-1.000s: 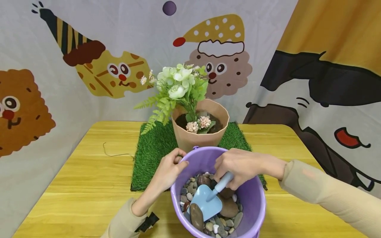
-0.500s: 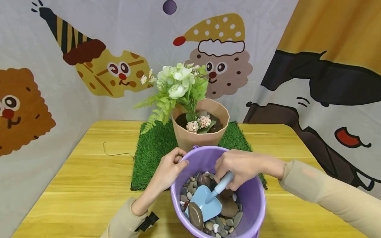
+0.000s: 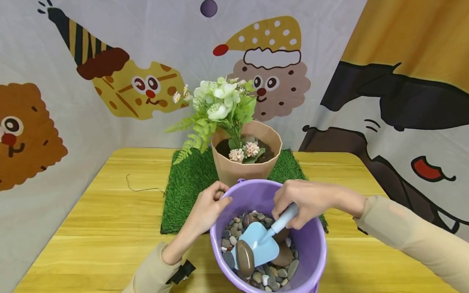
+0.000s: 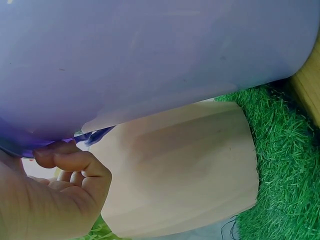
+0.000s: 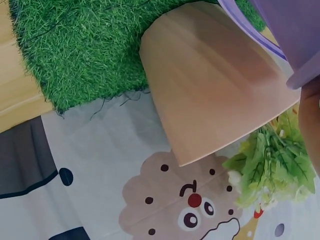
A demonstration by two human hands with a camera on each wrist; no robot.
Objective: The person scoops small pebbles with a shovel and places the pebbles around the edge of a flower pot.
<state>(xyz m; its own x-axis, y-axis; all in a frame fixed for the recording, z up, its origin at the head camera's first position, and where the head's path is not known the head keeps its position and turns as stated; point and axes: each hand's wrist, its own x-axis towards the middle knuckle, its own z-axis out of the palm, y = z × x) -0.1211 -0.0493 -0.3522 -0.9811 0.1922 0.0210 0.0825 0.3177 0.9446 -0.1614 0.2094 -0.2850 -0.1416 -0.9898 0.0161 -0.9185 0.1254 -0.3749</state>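
A purple bucket (image 3: 321, 260) at the table's front holds many pebbles and several larger brown stones. My left hand (image 3: 209, 207) grips its left rim, thumb inside; the left wrist view shows that hand (image 4: 65, 190) with curled fingers at the rim. Inside the bucket, my right hand (image 3: 305, 201) grips the handle of a light blue toy shovel (image 3: 261, 244). An oval brown stone (image 3: 245, 258) lies on the front left part of the shovel's blade. In the right wrist view only a sliver of the right hand (image 5: 310, 125) shows, and the shovel is out of sight.
Just behind the bucket stands a beige flowerpot (image 3: 238, 173) with soil, white-green flowers (image 3: 220, 101) and small pink blossoms (image 3: 244, 152). It rests on a green turf mat (image 3: 187, 195). A thin dark thread (image 3: 143, 190) lies on the wooden table (image 3: 110, 228) at left.
My right hand has shifted to the right and slightly up with the shovel. The oval stone has moved right along with the blade. My left hand has stayed on the rim.
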